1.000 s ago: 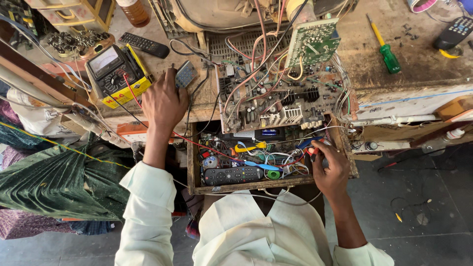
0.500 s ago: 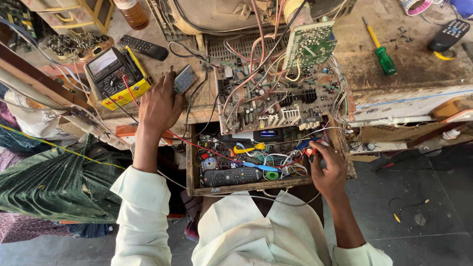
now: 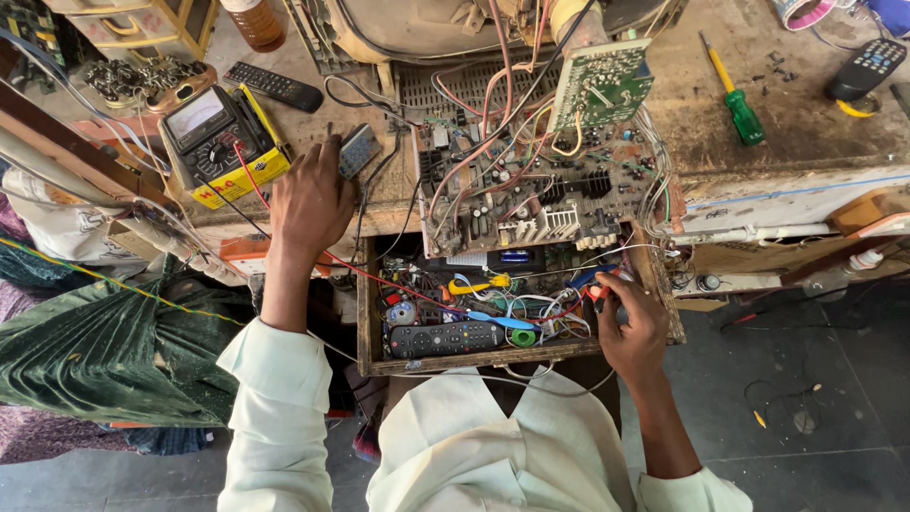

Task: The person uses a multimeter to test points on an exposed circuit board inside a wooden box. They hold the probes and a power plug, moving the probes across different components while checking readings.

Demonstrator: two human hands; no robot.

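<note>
Head view, looking down on a cluttered repair bench. The left hand (image 3: 311, 204) rests palm-down on the bench top, fingers loosely together, its fingertips touching a small grey box-shaped part (image 3: 358, 150); whether it grips that part cannot be told. Just left of this hand lies a yellow-cased multimeter (image 3: 213, 140), whose red lead (image 3: 379, 280) passes under the hand toward the drawer. Beyond the hand lies a black remote (image 3: 278, 86).

The right hand (image 3: 633, 327) reaches into an open wooden drawer (image 3: 365, 313) below the bench edge, fingers closed around a red-handled tool (image 3: 597, 292); the tool's tip is hidden among wires. Left of this hand, inside the drawer, lie a second black remote (image 3: 445, 338), a yellow clip (image 3: 479, 283) and tangled cables.

Between and beyond both hands sits an exposed circuit board (image 3: 531, 194) with an upright green board (image 3: 604, 83) above it. Well right of the right hand lies a green-handled screwdriver (image 3: 735, 95).
</note>
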